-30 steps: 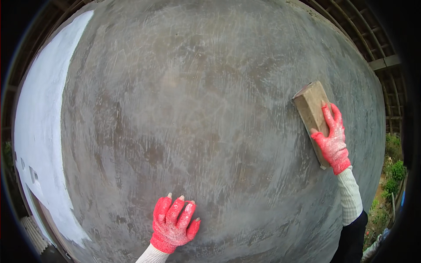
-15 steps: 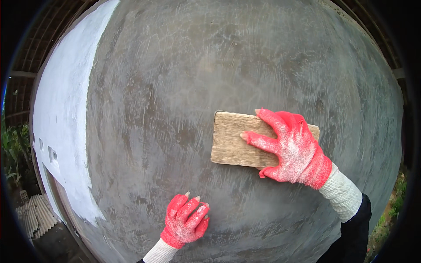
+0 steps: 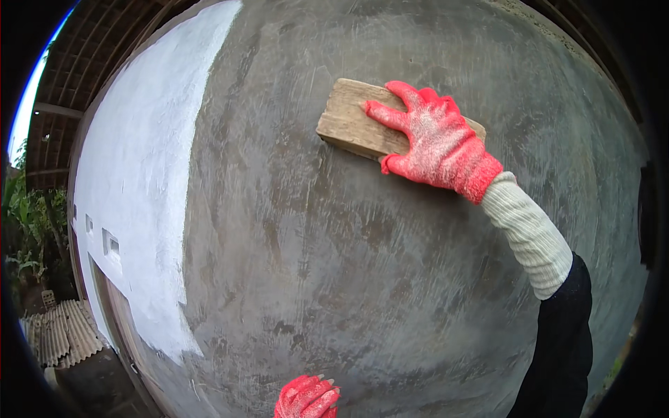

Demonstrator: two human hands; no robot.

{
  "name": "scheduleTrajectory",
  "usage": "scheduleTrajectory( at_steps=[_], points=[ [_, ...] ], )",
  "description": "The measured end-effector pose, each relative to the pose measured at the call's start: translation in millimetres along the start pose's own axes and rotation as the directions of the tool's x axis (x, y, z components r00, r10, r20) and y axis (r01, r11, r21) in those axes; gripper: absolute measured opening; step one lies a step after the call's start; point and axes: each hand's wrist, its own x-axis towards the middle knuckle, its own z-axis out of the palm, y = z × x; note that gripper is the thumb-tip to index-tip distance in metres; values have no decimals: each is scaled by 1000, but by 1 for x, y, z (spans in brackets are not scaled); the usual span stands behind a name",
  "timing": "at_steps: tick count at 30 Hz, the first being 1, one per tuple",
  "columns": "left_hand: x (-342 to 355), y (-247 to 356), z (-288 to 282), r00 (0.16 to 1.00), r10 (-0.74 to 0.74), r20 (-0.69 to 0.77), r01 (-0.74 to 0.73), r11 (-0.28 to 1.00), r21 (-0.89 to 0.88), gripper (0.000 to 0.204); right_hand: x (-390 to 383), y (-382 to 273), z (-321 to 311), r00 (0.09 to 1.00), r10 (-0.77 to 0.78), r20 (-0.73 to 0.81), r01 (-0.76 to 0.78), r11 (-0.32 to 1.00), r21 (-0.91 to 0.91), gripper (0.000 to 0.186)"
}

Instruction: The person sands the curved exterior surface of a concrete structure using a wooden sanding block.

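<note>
Your R hand grips the wooden block w/ gray wall behind it, & your L hand, curled, is below the block, can't tell if holding anything.

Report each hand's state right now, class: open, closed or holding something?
Left hand: loosely curled; cannot tell whether it holds anything.
Right hand: holding the wooden block.

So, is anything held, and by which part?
The right hand holds a wooden block across its face, toward the right end; the left hand, partly cropped, shows nothing held.
</note>
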Motion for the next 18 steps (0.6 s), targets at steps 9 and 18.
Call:
scheduleTrajectory(
  at_steps=[9, 18],
  points=[
    [11, -18, -23, 999, -47, -10, 45, 995, -88, 46, 43, 102, -22, 630, 742, -231, -773, 629, -87, 78],
    [3, -16, -44, 997, -55, 53, 64, 980, -190, 43, -174, -101, 8, 975, -67, 213, -6, 946, 325, 85]
  ],
)
